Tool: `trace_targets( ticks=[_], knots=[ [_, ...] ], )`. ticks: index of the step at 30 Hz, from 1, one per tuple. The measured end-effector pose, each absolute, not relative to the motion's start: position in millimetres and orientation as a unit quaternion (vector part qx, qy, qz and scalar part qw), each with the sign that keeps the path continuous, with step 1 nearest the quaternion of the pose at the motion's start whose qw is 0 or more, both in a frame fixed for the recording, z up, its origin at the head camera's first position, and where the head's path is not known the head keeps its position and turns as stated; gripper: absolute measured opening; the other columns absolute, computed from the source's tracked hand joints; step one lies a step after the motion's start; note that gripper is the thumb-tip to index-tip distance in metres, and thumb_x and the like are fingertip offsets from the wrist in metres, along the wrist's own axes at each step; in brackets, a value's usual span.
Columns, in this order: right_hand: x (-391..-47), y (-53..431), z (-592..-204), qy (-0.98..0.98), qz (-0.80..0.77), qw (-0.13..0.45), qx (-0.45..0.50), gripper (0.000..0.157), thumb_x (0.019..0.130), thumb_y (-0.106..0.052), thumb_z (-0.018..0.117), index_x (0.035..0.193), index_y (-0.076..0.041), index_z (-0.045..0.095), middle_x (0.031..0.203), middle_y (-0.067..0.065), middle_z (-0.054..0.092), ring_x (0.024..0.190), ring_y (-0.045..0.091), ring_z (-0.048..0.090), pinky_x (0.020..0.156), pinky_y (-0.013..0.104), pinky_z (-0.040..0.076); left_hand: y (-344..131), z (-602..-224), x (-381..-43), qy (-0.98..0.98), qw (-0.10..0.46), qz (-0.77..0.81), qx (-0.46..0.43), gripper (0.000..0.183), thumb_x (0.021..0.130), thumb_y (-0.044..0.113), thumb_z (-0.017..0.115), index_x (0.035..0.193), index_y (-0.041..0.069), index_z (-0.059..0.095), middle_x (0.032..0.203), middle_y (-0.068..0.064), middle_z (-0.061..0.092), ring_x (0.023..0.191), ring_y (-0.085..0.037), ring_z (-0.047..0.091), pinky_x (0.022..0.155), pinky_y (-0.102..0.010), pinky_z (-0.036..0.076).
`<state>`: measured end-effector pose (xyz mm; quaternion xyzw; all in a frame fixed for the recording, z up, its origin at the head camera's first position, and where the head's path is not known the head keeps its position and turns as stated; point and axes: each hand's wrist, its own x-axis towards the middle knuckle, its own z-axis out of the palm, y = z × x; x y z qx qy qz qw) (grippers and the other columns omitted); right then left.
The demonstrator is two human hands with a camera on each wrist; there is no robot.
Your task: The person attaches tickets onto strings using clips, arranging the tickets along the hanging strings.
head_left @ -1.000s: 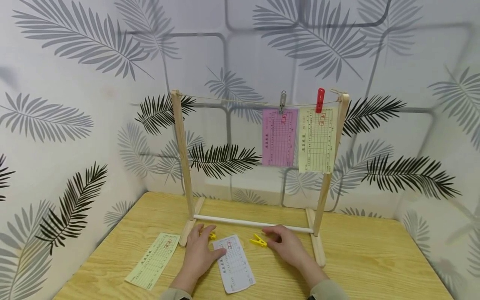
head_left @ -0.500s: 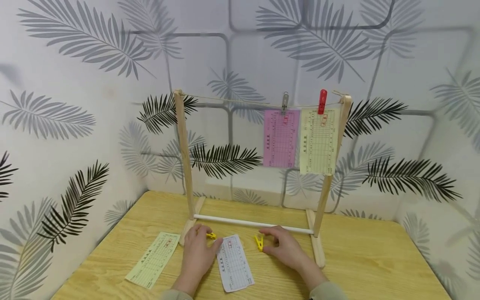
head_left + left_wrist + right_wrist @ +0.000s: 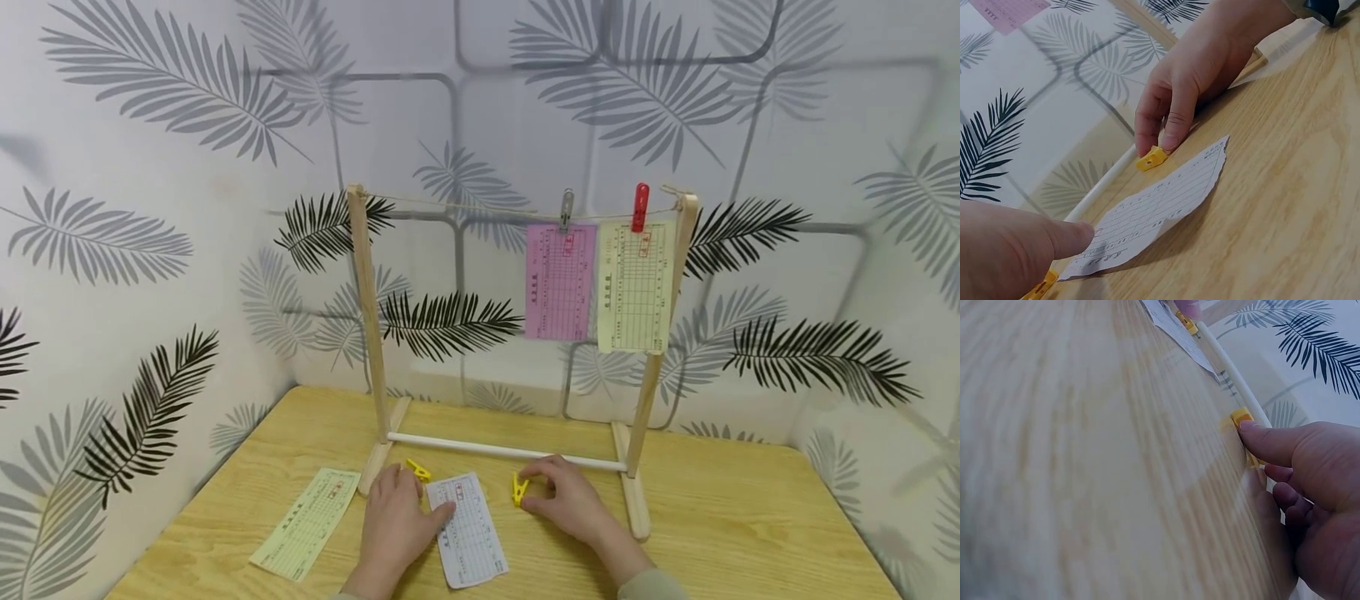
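My right hand (image 3: 564, 500) pinches a yellow clothespin (image 3: 518, 492) between thumb and fingertips, low over the table. In the right wrist view the thumb lies on that clothespin (image 3: 1242, 417). My left hand (image 3: 397, 517) rests at the left edge of a white printed slip (image 3: 470, 533), its thumb reaching over the paper. The left wrist view shows this thumb (image 3: 1072, 239) at the slip's near end; the other fingers are mostly hidden. A second yellow clothespin (image 3: 417, 471) lies by the left fingertips, at the slip's top left corner.
A wooden frame (image 3: 363, 317) with a string line stands behind the hands, a white rod (image 3: 465, 447) along its base. From the string hang a pink slip (image 3: 558, 283) under a grey clothespin (image 3: 566, 210) and a yellow slip (image 3: 633, 292) under a red one. Another yellow slip (image 3: 306, 523) lies at left.
The right hand's clothespin has turned from lying sideways to pointing away from me. The left thumb drew back from the white slip, then came over it again, and the left-hand clothespin shows more.
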<state>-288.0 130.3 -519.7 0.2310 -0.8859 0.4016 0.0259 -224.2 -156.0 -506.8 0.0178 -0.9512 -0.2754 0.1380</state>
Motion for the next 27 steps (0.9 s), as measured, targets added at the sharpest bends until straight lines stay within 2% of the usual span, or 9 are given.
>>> trace_targets(
  ticks=[3, 9, 15, 19, 23, 27],
  knots=[
    [-288, 132, -519, -0.879, 0.414, 0.026, 0.236, 0.03, 0.092, -0.02, 0.093, 0.118, -0.018, 0.079, 0.13, 0.006, 0.07, 0.101, 0.021, 0.058, 0.088, 0.039, 0.051, -157, -508, -224, -0.95, 0.137, -0.279, 0.016, 0.053, 0.086, 0.044, 0.095, 0.087, 0.01, 0.055, 0.158, -0.041, 0.04, 0.15, -0.057, 0.035, 0.124, -0.065, 0.032],
    [-289, 135, -520, -0.867, 0.43, 0.031, 0.249, 0.023, 0.092, -0.017, 0.093, 0.11, -0.015, 0.078, 0.127, 0.004, 0.071, 0.107, 0.022, 0.062, 0.094, 0.036, 0.053, -157, -510, -224, -0.954, 0.139, -0.265, 0.018, 0.049, 0.085, 0.045, 0.096, 0.086, 0.011, 0.061, 0.16, -0.04, 0.038, 0.152, -0.055, 0.033, 0.124, -0.063, 0.032],
    [-288, 139, -523, -0.865, 0.43, 0.031, 0.257, 0.022, 0.09, -0.015, 0.093, 0.106, -0.014, 0.078, 0.124, 0.004, 0.071, 0.106, 0.024, 0.063, 0.095, 0.036, 0.054, -155, -514, -225, -0.957, 0.142, -0.253, 0.024, 0.047, 0.084, 0.042, 0.097, 0.101, 0.006, 0.073, 0.161, -0.038, 0.04, 0.153, -0.056, 0.033, 0.125, -0.065, 0.031],
    [-287, 141, -523, -0.861, 0.437, 0.022, 0.259, 0.02, 0.09, -0.014, 0.093, 0.102, -0.014, 0.077, 0.128, 0.008, 0.072, 0.112, 0.027, 0.064, 0.098, 0.039, 0.054, -154, -516, -225, -0.953, 0.149, -0.263, 0.017, 0.046, 0.085, 0.036, 0.097, 0.113, 0.004, 0.078, 0.16, -0.036, 0.042, 0.151, -0.057, 0.036, 0.123, -0.069, 0.032],
    [-286, 143, -521, -0.857, 0.447, 0.009, 0.256, 0.019, 0.091, -0.013, 0.093, 0.099, -0.014, 0.076, 0.133, 0.012, 0.071, 0.117, 0.028, 0.063, 0.1, 0.04, 0.052, -153, -517, -226, -0.949, 0.149, -0.276, 0.01, 0.043, 0.089, 0.03, 0.095, 0.121, 0.006, 0.081, 0.161, -0.034, 0.044, 0.151, -0.059, 0.036, 0.122, -0.072, 0.03],
    [-285, 144, -519, -0.855, 0.455, -0.001, 0.249, 0.024, 0.091, -0.013, 0.092, 0.107, -0.011, 0.074, 0.124, 0.008, 0.072, 0.112, 0.026, 0.062, 0.098, 0.039, 0.052, -153, -517, -227, -0.951, 0.144, -0.274, 0.002, 0.039, 0.092, 0.029, 0.092, 0.125, 0.01, 0.082, 0.16, -0.033, 0.047, 0.152, -0.06, 0.034, 0.123, -0.074, 0.028]
  ],
)
